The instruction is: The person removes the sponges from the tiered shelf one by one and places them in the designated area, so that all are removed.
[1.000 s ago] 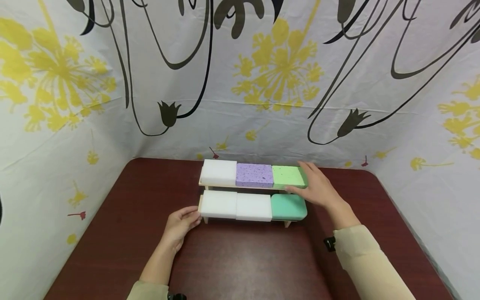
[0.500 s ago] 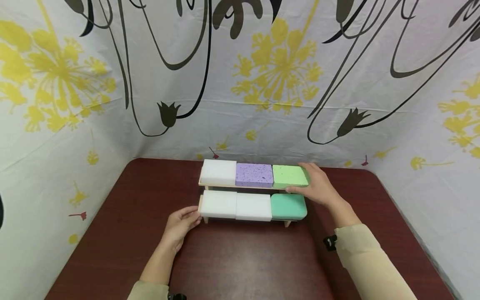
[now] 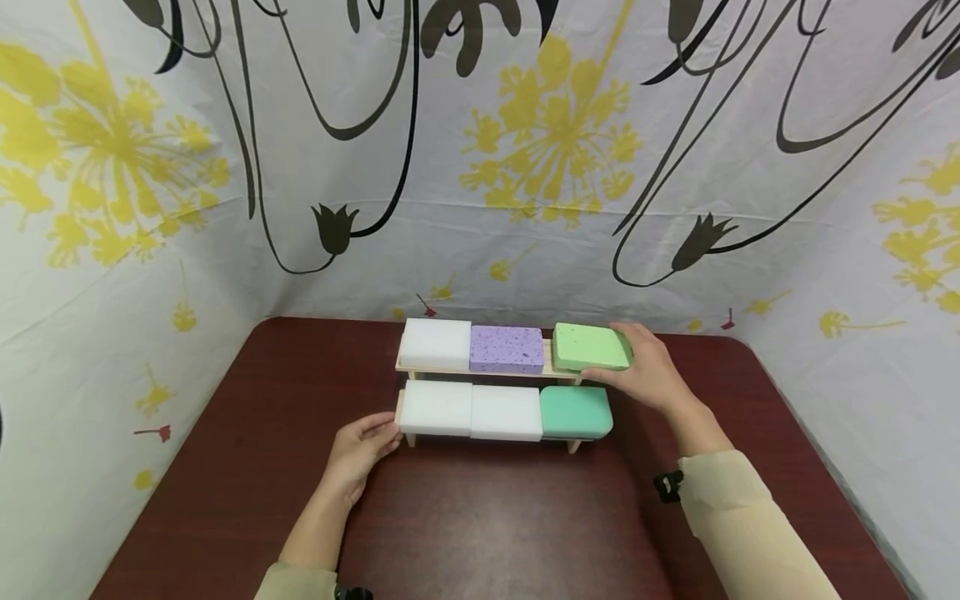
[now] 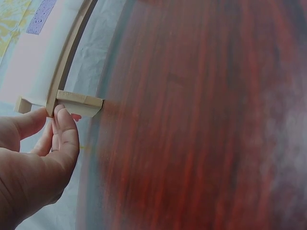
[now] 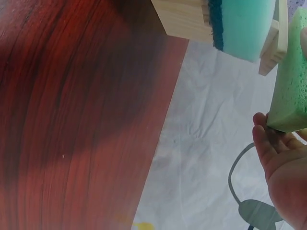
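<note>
My right hand (image 3: 647,367) grips a light green sponge (image 3: 592,346) at the right end of a two-tier wooden rack's upper shelf (image 3: 551,360). The sponge is tilted and overhangs the shelf's right end, a gap between it and the purple sponge (image 3: 507,348). In the right wrist view, fingers wrap under the green sponge (image 5: 290,91). My left hand (image 3: 362,450) pinches the lower shelf's left end; the left wrist view has thumb and fingertips on the wooden strip (image 4: 72,52).
A white foam block (image 3: 435,343) sits left of the purple sponge. Along the lower shelf lie two more white blocks, one the front-left block (image 3: 437,408), and a teal sponge (image 3: 576,411) with a dark scrubbing layer. Behind the dark red table (image 3: 480,517) hangs patterned cloth (image 3: 420,275).
The green sponge has moved right and slightly up with my right hand, leaving a gap beside the purple sponge and baring some shelf wood. My left hand has stayed put.
</note>
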Available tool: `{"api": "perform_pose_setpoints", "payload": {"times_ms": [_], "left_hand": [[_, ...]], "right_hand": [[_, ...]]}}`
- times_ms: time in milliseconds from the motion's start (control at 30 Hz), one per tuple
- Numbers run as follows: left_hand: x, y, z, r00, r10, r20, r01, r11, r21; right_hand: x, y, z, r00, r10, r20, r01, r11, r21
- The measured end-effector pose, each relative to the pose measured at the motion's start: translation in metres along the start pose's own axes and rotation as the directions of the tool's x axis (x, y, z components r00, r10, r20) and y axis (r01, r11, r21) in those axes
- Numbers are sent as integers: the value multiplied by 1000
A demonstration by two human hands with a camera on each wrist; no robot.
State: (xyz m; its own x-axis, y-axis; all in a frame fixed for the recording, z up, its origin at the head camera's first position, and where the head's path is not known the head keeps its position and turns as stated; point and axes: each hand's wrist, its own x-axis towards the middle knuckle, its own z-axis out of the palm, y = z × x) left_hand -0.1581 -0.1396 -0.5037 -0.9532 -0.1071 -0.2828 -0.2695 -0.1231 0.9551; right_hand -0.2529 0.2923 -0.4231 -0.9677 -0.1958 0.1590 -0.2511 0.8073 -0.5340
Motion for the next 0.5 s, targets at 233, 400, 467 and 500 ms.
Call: {"api": "perform_pose_setpoints", "payload": {"times_ms": [233, 400, 467, 500], "left_hand": [[2, -1, 1, 1000, 7, -1, -7, 1000, 1], [3, -2, 0, 1000, 6, -3, -6, 1000, 4], [3, -2, 0, 1000, 7, -3, -7, 1000, 4], [3, -2, 0, 1000, 8, -2, -8, 1000, 4]], "right_hand": [[-5, 6, -6, 999, 0, -33, 0, 1000, -1], [-8, 10, -10, 999, 22, -29, -22, 1000, 8], [-10, 11, -12, 999, 27, -31, -27, 1000, 9], [-10, 12, -12, 999, 26, -33, -26, 1000, 8]]}}
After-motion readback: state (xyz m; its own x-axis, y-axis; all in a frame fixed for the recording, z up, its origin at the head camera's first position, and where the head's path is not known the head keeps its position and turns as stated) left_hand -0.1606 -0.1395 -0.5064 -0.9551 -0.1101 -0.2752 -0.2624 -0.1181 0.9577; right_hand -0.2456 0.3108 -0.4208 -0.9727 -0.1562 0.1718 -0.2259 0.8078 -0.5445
